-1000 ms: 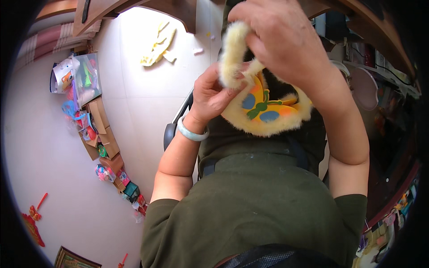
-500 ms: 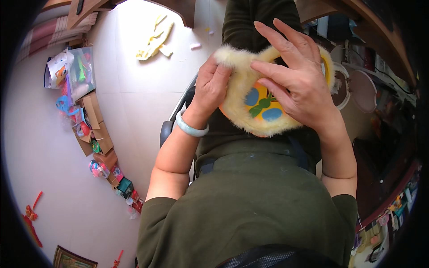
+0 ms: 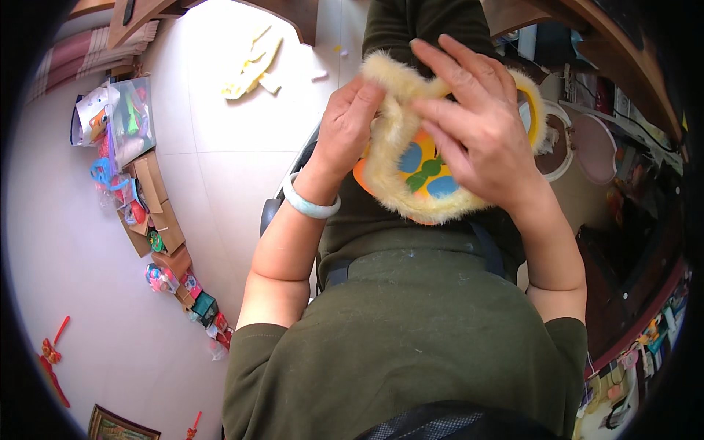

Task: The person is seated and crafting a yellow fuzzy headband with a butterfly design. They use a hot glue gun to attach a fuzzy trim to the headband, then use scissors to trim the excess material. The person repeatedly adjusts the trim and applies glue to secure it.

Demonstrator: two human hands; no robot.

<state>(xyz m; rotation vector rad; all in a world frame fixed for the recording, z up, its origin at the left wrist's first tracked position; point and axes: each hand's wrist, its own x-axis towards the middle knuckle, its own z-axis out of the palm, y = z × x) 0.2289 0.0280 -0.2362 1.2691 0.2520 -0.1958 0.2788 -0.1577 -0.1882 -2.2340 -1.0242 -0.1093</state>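
Note:
On my lap rests a rounded orange-yellow piece [image 3: 422, 163] with blue ovals and a green bow-like shape. Pale yellow fluffy trim [image 3: 384, 155] runs along its rim. My left hand [image 3: 350, 123], with a pale bangle at the wrist, is closed in a pinch on the trim at the upper left. Across the top of the piece, my right hand [image 3: 480, 121] has its fingers stretched and spread, the index tip against the fluff. Past that hand, a yellow loop [image 3: 533, 110] with a fluffy edge shows on the right. The right hand hides part of the piece.
A yellow cloth-like scrap [image 3: 255, 70] lies on the bright tiled floor ahead. Cardboard boxes [image 3: 166, 213] and bagged toys line the left side. To the right are a round white-rimmed item [image 3: 555, 143] and a dark cabinet-like surface [image 3: 623, 293]. Wooden furniture edges [image 3: 297, 18] curve overhead.
The fluffy trim by my left hand has risen slightly and bunched into a fold. My left hand has shifted a little; my right fingers have moved slightly left and down over the trim.

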